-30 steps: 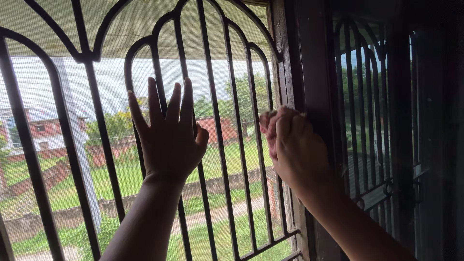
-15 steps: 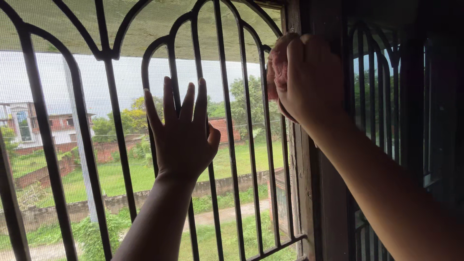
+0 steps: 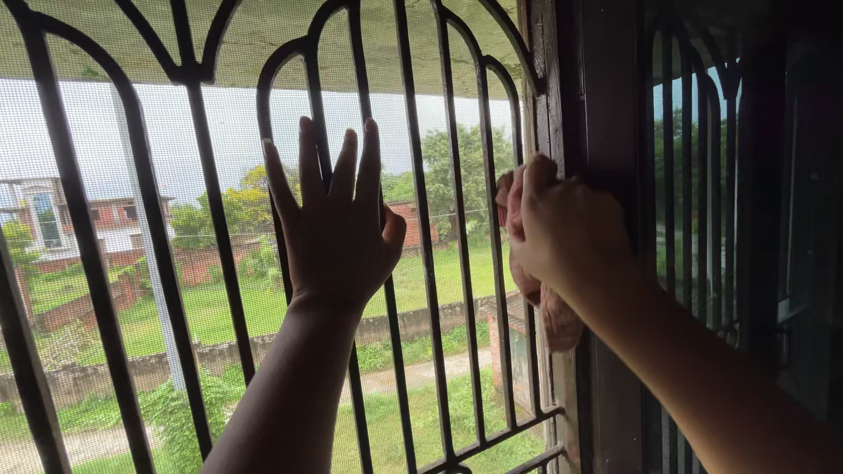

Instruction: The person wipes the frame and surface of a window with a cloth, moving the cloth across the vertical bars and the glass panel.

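The black iron window grille (image 3: 184, 228) fills the view, with fine mesh behind its bars. The left hand (image 3: 338, 224) lies flat against the grille near its middle, fingers spread and pointing up. The right hand (image 3: 562, 233) is at the grille's right edge, closed around a pinkish cloth (image 3: 553, 316) pressed to the dark wooden frame post (image 3: 606, 105) there; a fold of cloth hangs below the hand. Right of the post stands a second, darker grille panel (image 3: 702, 193).

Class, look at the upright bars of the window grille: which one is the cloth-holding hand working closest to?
The rightmost bar, beside the dark wooden frame. The right hand presses its pink cloth there; the left hand rests flat on bars farther left.
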